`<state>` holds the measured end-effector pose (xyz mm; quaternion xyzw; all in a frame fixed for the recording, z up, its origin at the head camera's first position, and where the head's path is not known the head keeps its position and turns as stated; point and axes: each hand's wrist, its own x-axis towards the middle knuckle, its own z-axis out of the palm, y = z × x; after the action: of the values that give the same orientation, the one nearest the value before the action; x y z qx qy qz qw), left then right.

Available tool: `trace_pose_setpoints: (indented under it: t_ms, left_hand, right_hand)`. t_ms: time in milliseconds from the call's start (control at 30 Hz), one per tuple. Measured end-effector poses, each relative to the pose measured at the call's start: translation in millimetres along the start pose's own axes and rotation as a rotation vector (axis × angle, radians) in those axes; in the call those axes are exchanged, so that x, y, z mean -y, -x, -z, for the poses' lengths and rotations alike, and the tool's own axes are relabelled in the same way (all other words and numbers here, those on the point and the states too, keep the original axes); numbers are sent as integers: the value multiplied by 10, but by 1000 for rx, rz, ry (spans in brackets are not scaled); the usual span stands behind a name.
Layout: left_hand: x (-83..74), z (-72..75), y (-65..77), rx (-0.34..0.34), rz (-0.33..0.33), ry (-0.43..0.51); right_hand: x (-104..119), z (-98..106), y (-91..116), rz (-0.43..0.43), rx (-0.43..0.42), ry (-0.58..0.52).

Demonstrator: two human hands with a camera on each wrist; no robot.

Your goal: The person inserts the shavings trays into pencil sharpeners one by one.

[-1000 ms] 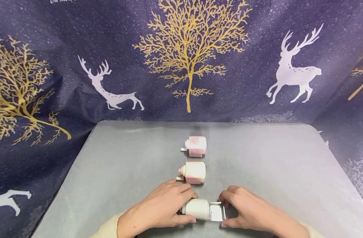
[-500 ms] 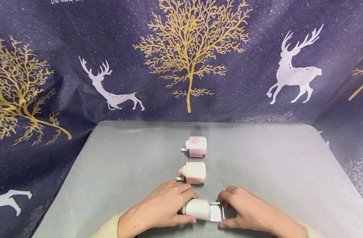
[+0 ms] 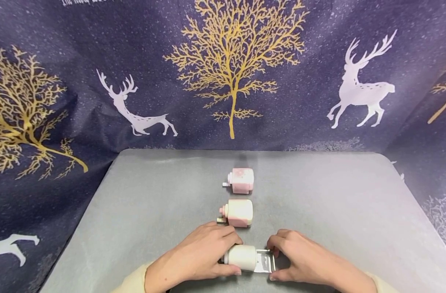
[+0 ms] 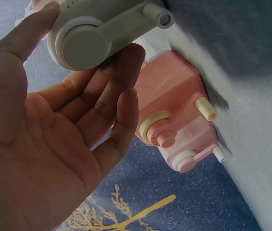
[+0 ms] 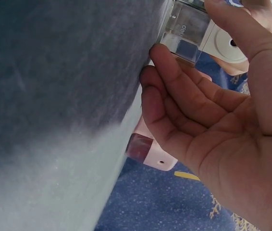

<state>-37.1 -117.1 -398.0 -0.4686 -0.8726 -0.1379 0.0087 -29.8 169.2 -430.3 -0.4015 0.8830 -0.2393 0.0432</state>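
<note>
A white hand-crank pencil sharpener lies at the table's near side, its clear drawer sticking out to the right. My left hand grips the body from the left, thumb on the near side and fingers on the far side. The crank handle shows in the left wrist view. With thumb and fingertips, my right hand pinches the outer end of the drawer. Through the drawer's clear wall in the right wrist view, I see no shavings. The left hand covers the crank end in the head view.
Beyond the hands, a cream-and-pink crank sharpener stands close to my left fingers. Farther back is a pink and white one. Both cranks point left. The grey table ends at a dark blue cloth with deer and trees.
My right hand has shifted slightly left with the drawer, and a little less of the drawer sticks out of the body. The left hand and the other sharpeners stay in place.
</note>
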Motion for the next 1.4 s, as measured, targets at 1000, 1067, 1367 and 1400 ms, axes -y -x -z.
trace_pose_setpoints:
  t_ms: [1000, 1067, 1367, 1400]
  left_hand:
    - [34, 0, -11, 38, 9, 72]
    - [41, -1, -11, 41, 7, 85]
    - [39, 3, -7, 31, -13, 86]
    - [38, 4, -8, 28, -15, 84]
  right_hand:
    - [12, -16, -145, 60, 31, -43]
    - [16, -19, -155, 60, 35, -43]
    - [22, -38, -180, 45, 41, -32]
    - [21, -40, -183, 46, 41, -31]
